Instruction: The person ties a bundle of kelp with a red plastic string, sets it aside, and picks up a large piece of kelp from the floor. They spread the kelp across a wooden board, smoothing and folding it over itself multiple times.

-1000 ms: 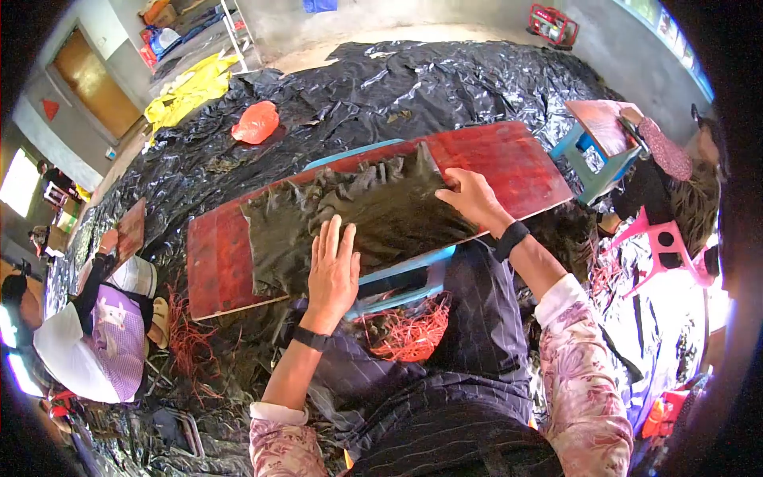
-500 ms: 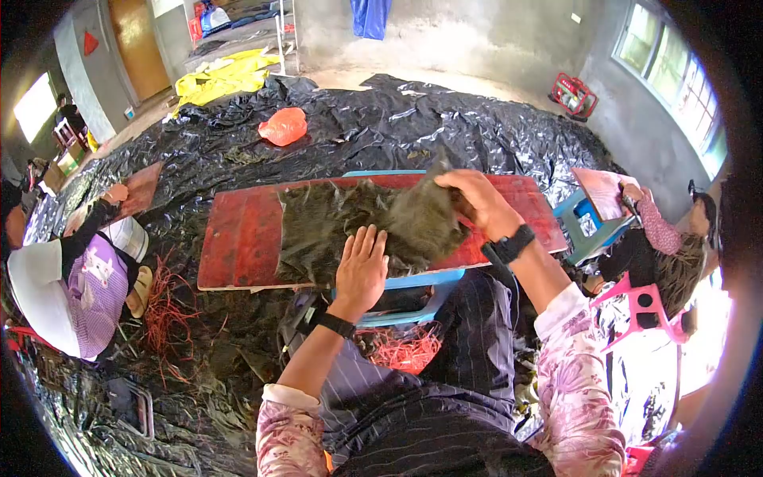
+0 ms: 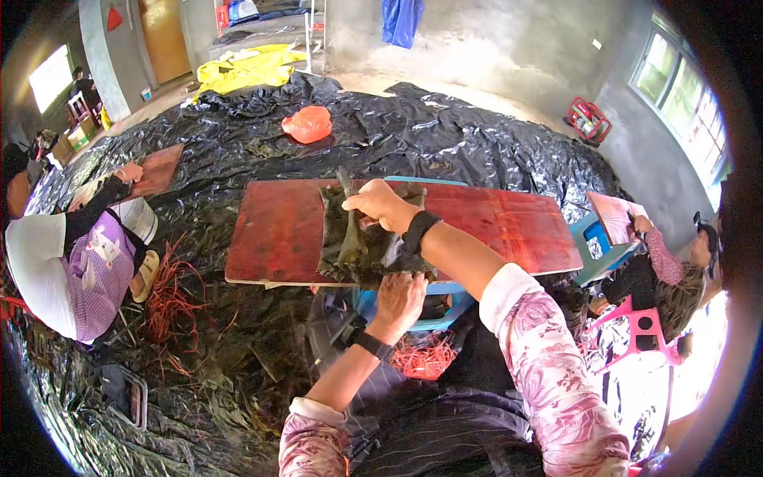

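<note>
A red wooden board (image 3: 501, 230) lies across a blue plastic stool (image 3: 449, 312) in front of me. On it is a dark brown-green, wrinkled, leaf-like sheet (image 3: 342, 238), folded over itself left of the board's middle. My right hand (image 3: 380, 203) is closed on a gathered edge of it, and a narrow grey-brown end sticks up beyond the fingers. At the board's near edge, my left hand (image 3: 400, 300) has its fingers bent against the sheet's near side. Both wrists wear black bands.
Black plastic sheeting (image 3: 461, 135) covers the floor. Red strips (image 3: 425, 358) lie below the stool, with more (image 3: 171, 294) at left. An orange bag (image 3: 307, 125) sits beyond the board. Seated people (image 3: 103, 254) work at boards on both sides; a pink stool (image 3: 636, 334) stands at right.
My right hand has swung left across the board, folding the sheet's right part over. My left hand has slid off the sheet's top to its near edge. The view has turned slightly.
</note>
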Demonstrator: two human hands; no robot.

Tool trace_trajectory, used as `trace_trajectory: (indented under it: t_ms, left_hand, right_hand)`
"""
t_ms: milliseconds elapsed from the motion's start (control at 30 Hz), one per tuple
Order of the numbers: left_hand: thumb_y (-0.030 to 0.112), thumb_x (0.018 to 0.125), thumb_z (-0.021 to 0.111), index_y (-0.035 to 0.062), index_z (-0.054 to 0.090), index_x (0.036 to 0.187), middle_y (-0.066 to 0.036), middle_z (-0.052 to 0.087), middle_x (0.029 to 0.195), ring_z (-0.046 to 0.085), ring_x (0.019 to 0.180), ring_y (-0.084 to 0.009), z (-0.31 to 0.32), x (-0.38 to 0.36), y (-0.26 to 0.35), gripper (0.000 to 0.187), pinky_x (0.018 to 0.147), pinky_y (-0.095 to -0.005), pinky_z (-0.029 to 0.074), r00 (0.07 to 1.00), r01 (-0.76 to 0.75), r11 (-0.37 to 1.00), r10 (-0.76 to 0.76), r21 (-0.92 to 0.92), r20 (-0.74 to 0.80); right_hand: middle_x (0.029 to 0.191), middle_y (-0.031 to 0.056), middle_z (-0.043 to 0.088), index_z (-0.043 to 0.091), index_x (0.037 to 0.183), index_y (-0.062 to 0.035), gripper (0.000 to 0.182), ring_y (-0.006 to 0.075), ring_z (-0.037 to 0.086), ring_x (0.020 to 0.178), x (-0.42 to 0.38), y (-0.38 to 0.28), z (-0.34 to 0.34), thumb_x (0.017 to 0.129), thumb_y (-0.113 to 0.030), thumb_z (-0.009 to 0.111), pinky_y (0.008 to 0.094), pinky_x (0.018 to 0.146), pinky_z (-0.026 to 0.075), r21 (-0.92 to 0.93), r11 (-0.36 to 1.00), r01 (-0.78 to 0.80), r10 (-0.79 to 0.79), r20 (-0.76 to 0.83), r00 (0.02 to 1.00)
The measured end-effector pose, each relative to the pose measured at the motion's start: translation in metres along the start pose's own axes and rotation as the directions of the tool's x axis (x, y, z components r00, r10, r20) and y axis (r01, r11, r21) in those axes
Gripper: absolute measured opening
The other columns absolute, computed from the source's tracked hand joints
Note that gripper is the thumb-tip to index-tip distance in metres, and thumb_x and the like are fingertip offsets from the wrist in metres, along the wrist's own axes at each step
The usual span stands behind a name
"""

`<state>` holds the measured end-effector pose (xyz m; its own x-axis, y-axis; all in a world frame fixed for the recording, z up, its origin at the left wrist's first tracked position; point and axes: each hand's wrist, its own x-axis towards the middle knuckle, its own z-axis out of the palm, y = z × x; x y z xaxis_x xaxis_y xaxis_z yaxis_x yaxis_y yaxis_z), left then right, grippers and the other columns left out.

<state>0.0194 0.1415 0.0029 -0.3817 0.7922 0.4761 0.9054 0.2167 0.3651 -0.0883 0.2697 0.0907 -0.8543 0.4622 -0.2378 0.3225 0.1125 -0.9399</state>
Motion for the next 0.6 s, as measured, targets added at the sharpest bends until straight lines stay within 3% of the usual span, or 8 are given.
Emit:
trace_trajectory:
  t_ms: [67,267,333,400,433,467,533,600]
  left_hand:
    - [0.022,0.088,0.061,0.0060,0.058,0.101,-0.012,0.060,0.090,0.058,0.086,-0.0300,0.000,-0.004,-0.002,0.021,0.079,-0.0433,0.046,0.993,-0.071,0.997,0.068,-0.027,-0.101]
    - [0.021,0.086,0.061,0.0050,0.056,0.116,-0.011,0.057,0.105,0.056,0.101,-0.0280,-0.013,-0.005,0.006,0.034,0.092,-0.0400,0.042,0.985,-0.009,1.000,0.005,0.023,0.172]
    - [0.020,0.086,0.061,0.0045,0.056,0.115,-0.012,0.057,0.107,0.056,0.102,-0.0283,-0.013,-0.006,0.005,0.034,0.092,-0.0408,0.042,0.988,-0.022,1.000,0.018,0.020,0.156]
    - [0.020,0.086,0.061,0.0040,0.055,0.115,-0.012,0.057,0.108,0.056,0.103,-0.0286,-0.015,-0.008,0.006,0.033,0.092,-0.0416,0.042,0.989,-0.033,0.999,0.030,0.019,0.143]
    - [0.019,0.087,0.061,0.0030,0.057,0.112,-0.014,0.057,0.111,0.055,0.107,-0.0309,-0.018,-0.010,0.007,0.031,0.094,-0.0439,0.041,0.998,-0.056,0.998,0.055,0.023,0.040]
    - [0.019,0.088,0.060,0.0019,0.059,0.110,-0.016,0.057,0.115,0.054,0.110,-0.0333,-0.022,-0.014,0.010,0.028,0.097,-0.0461,0.040,0.995,-0.080,0.996,0.082,0.028,-0.061]
    - [0.018,0.088,0.059,0.0020,0.060,0.109,-0.017,0.059,0.114,0.055,0.109,-0.0340,-0.042,-0.022,0.017,0.026,0.095,-0.0462,0.042,0.993,-0.089,0.993,0.082,-0.078,-0.084]
    - [0.018,0.089,0.059,0.0022,0.061,0.108,-0.018,0.060,0.114,0.057,0.108,-0.0346,-0.074,-0.024,0.023,0.025,0.094,-0.0463,0.044,0.991,-0.098,0.978,0.078,-0.184,-0.109]
  right_hand:
    - [0.062,0.0037,0.052,0.059,0.063,-0.0007,0.022,0.0179,0.053,0.050,0.010,0.011,0.006,0.074,-0.011,0.075,0.0350,0.043,0.044,-0.037,0.999,0.003,-0.004,-0.024,1.000]
    - [0.062,0.0042,0.052,0.059,0.065,0.0002,0.022,0.0178,0.055,0.053,0.007,0.013,0.030,0.075,-0.011,0.075,0.0356,0.044,0.049,-0.060,0.998,-0.027,0.025,-0.038,0.999]
    - [0.060,0.0096,0.055,0.047,0.053,0.0020,0.036,0.0197,0.056,0.050,0.004,0.015,0.034,0.073,-0.011,0.074,0.0376,0.047,0.053,-0.047,0.999,-0.004,0.002,-0.038,0.999]
    - [0.069,0.0117,0.061,0.055,0.063,0.0042,0.029,0.0201,0.063,0.060,-0.004,0.017,0.035,0.080,-0.014,0.069,0.0366,0.053,0.055,0.191,0.981,-0.029,-0.005,0.175,0.985]
    - [0.077,0.0121,0.065,0.062,0.080,0.0050,0.024,0.0194,0.065,0.069,-0.008,0.015,0.029,0.087,-0.018,0.064,0.0342,0.063,0.057,0.140,0.990,-0.012,-0.021,0.232,0.972]
    - [0.077,0.0121,0.065,0.062,0.080,0.0050,0.024,0.0194,0.065,0.069,-0.013,0.015,0.022,0.087,-0.018,0.064,0.0342,0.063,0.057,0.146,0.989,-0.016,-0.019,0.231,0.973]
    - [0.084,0.0118,0.067,0.062,0.099,0.0065,0.028,0.0207,0.066,0.075,-0.030,0.006,0.005,0.091,-0.020,0.060,0.0326,0.070,0.056,0.136,0.968,0.210,-0.225,0.105,0.969]
    - [0.092,0.0124,0.068,0.059,0.111,0.0071,0.033,0.0258,0.068,0.079,-0.049,0.009,-0.025,0.094,-0.021,0.057,0.0324,0.073,0.055,-0.212,0.843,0.495,-0.524,-0.114,0.844]
